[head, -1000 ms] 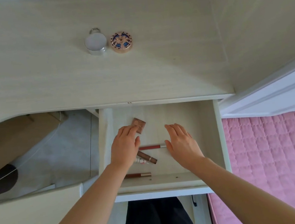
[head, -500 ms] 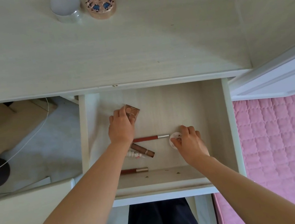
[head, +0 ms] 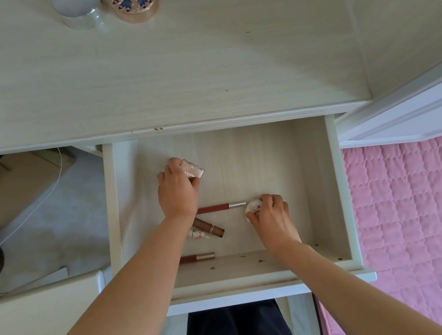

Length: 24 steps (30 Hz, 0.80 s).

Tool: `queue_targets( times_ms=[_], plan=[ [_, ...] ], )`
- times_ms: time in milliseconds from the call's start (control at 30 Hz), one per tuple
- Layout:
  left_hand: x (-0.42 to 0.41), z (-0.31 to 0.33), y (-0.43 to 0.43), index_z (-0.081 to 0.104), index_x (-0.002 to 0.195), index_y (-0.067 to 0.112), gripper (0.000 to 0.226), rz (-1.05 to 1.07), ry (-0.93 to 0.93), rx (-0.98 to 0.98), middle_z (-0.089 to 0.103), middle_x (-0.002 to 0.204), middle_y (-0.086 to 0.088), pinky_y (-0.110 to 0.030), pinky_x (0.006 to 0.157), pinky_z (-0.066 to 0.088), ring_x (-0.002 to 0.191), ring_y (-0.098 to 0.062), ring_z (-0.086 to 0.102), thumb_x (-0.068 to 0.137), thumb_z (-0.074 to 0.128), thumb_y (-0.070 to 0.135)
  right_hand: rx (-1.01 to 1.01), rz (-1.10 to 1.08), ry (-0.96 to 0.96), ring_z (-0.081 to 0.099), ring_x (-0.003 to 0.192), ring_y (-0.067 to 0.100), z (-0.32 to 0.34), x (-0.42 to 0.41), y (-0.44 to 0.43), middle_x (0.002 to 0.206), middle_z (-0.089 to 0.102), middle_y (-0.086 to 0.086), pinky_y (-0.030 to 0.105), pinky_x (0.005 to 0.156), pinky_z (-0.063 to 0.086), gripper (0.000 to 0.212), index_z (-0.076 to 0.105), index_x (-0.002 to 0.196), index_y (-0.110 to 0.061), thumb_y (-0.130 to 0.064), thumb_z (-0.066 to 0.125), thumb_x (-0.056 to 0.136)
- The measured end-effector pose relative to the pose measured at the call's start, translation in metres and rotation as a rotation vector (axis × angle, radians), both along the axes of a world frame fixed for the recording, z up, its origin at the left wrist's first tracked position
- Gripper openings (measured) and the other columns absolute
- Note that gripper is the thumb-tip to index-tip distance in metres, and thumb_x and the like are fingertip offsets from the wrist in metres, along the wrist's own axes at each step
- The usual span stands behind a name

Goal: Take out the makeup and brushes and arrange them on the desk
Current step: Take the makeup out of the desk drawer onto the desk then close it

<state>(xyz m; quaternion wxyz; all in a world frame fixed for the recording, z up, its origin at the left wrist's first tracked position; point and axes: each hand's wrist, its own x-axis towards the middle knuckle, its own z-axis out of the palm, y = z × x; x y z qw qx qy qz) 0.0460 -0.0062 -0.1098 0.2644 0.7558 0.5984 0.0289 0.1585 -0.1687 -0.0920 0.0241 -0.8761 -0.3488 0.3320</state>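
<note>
1. In the centre of the frame, the left hand [head: 178,193] curls its fingers round a small square compact [head: 193,170], which is inside the open drawer [head: 338,186].
2. Just right of centre, the right hand [head: 271,215] pinches a small round white pot [head: 253,208] on the drawer floor.
3. Between the hands lies a red-handled pencil [head: 215,208]. Below it are a brown tube [head: 209,228], a white patterned tube [head: 198,234] and a brown-and-gold stick [head: 197,258].
4. At the top edge, on the desk [head: 202,66], a clear jar [head: 79,9] stands just beside an ornate round case [head: 135,1].
5. A pink quilt [head: 414,213] fills the right side.
</note>
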Motion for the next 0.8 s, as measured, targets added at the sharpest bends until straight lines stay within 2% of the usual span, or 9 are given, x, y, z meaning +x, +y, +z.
queue_targets(
  times_ms=[100,233,333,433,533,600,667,733,800],
  plan=[
    [-0.001,0.000,-0.006,0.045,0.110,0.009,0.039,0.004,-0.140,-0.037,0.057,0.102,-0.010,-0.040,0.067,0.048,0.092,-0.028,0.055,0.083,0.071,0.019,0.035,-0.023,0.035,0.043,0.115,0.029,0.001,-0.003,0.001,0.129,0.041,0.016,0.032,0.094,0.042,0.046,0.035,0.130,-0.004,-0.032,0.048,0.096],
    [-0.006,0.002,-0.014,0.044,0.110,0.011,0.037,-0.011,-0.173,-0.065,0.056,0.105,-0.009,-0.036,0.073,0.050,0.092,-0.024,0.057,0.082,0.067,0.004,0.108,-0.066,0.062,0.050,0.100,0.029,0.007,-0.007,0.001,0.122,0.036,0.014,0.031,0.084,0.049,0.041,0.036,0.127,-0.012,-0.022,0.056,0.094],
    [-0.011,0.004,-0.019,0.045,0.109,0.013,0.035,0.009,-0.189,-0.099,0.057,0.103,-0.008,-0.035,0.072,0.050,0.089,-0.024,0.058,0.083,0.066,0.003,0.152,-0.101,0.120,0.053,0.096,0.028,0.008,-0.005,0.000,0.120,0.031,0.011,0.031,0.087,0.051,0.039,0.041,0.129,-0.020,-0.017,0.057,0.093],
    [-0.016,0.006,-0.024,0.048,0.119,0.017,0.040,0.023,-0.203,-0.127,0.056,0.107,-0.007,-0.033,0.075,0.048,0.089,-0.024,0.057,0.085,0.065,0.007,0.142,-0.214,0.228,0.051,0.093,0.025,0.010,0.000,-0.003,0.123,0.029,0.009,0.031,0.090,0.050,0.033,0.051,0.125,-0.022,-0.020,0.057,0.093],
    [-0.022,0.009,-0.031,0.045,0.131,0.034,0.048,0.066,-0.181,-0.196,0.050,0.109,0.000,-0.041,0.085,0.048,0.089,-0.019,0.053,0.090,0.061,0.015,0.099,-0.359,0.349,0.051,0.087,0.019,0.017,0.006,-0.003,0.126,0.030,0.008,0.024,0.080,0.047,0.034,0.051,0.126,-0.024,-0.025,0.058,0.092],
    [-0.025,0.013,-0.034,0.045,0.131,0.039,0.052,0.095,-0.178,-0.220,0.048,0.107,0.003,-0.047,0.086,0.049,0.090,-0.018,0.054,0.090,0.059,0.011,0.088,-0.419,0.413,0.051,0.084,0.017,0.023,0.009,-0.003,0.123,0.032,0.006,0.021,0.074,0.044,0.040,0.048,0.125,-0.026,-0.029,0.063,0.088],
    [-0.028,0.022,-0.037,0.050,0.130,0.032,0.050,0.120,-0.231,-0.229,0.051,0.109,0.001,-0.038,0.087,0.047,0.097,-0.019,0.053,0.089,0.060,0.006,0.088,-0.444,0.440,0.052,0.090,0.019,0.030,0.009,-0.006,0.119,0.031,0.003,0.023,0.077,0.047,0.051,0.045,0.124,-0.027,-0.031,0.072,0.080],
    [-0.030,0.034,-0.040,0.053,0.129,0.024,0.047,0.169,-0.305,-0.246,0.053,0.115,-0.001,-0.015,0.080,0.041,0.100,-0.015,0.052,0.088,0.061,0.003,0.097,-0.417,0.427,0.052,0.096,0.021,0.037,0.008,-0.008,0.120,0.031,0.003,0.024,0.083,0.048,0.060,0.043,0.124,-0.027,-0.025,0.078,0.075],
    [-0.033,0.046,-0.041,0.055,0.126,0.021,0.045,0.229,-0.366,-0.257,0.056,0.117,-0.003,-0.008,0.075,0.038,0.101,-0.013,0.052,0.086,0.064,0.002,0.120,-0.379,0.403,0.048,0.098,0.020,0.046,0.007,-0.008,0.124,0.032,0.004,0.023,0.083,0.047,0.062,0.043,0.125,-0.025,-0.013,0.076,0.074]
  ],
)
